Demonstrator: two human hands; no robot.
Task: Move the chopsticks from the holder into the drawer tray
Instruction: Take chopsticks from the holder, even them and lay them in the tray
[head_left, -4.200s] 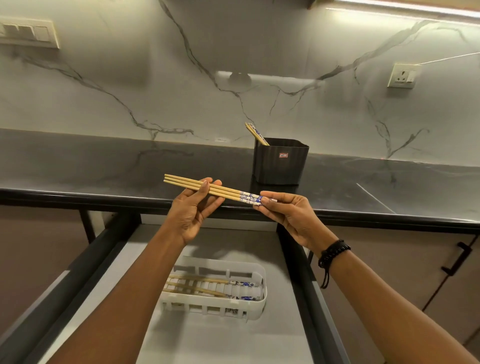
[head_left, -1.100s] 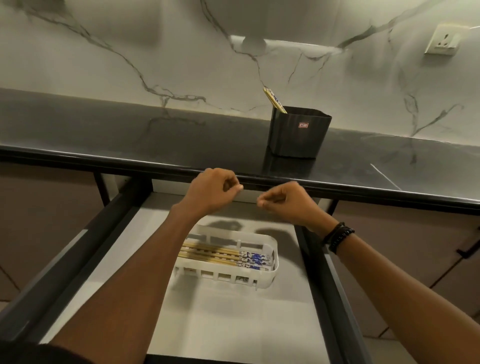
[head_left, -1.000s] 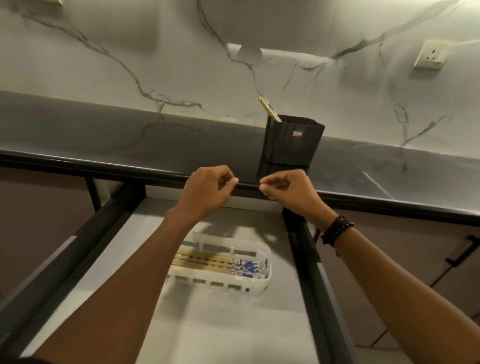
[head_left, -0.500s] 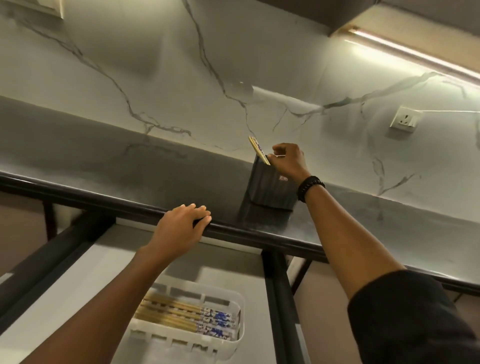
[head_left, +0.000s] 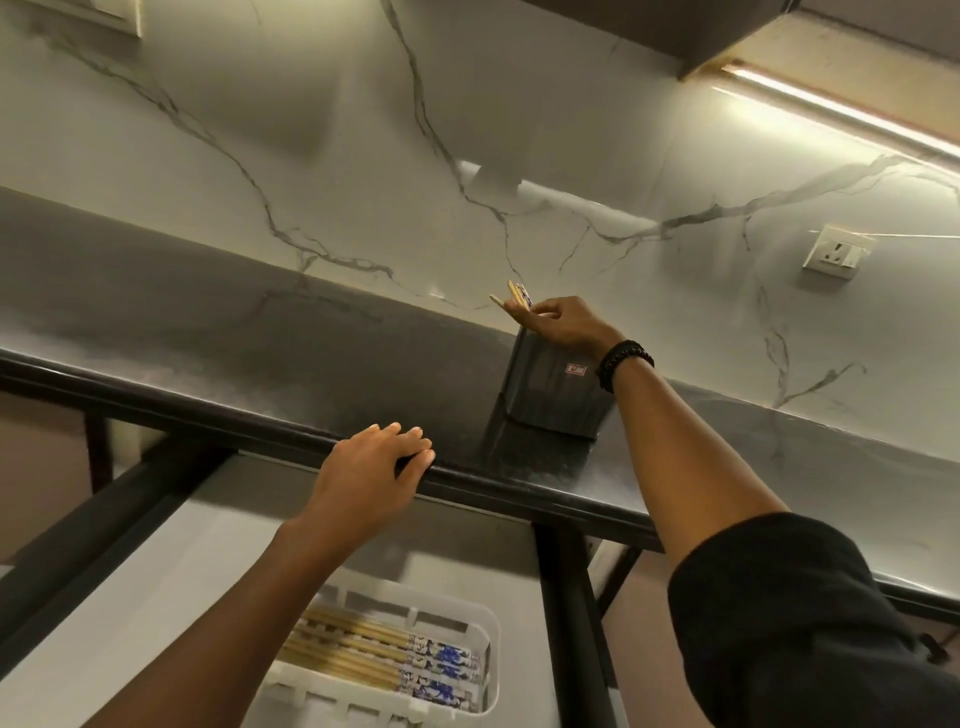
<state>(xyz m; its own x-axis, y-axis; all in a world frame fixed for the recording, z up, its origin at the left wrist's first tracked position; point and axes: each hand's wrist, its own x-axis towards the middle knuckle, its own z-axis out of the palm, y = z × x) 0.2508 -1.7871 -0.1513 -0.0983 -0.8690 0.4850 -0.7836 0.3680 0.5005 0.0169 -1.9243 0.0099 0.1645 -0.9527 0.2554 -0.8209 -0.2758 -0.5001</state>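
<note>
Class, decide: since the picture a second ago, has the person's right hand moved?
Yes. The right hand went from the counter edge back to the black holder, now pinching chopsticks there.

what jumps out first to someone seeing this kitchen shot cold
The right hand pinches the chopsticks sticking out of the black holder on the dark counter. The left hand rests on the counter's front edge, and below it a white tray in the open drawer holds a row of blue-tipped chopsticks.
</note>
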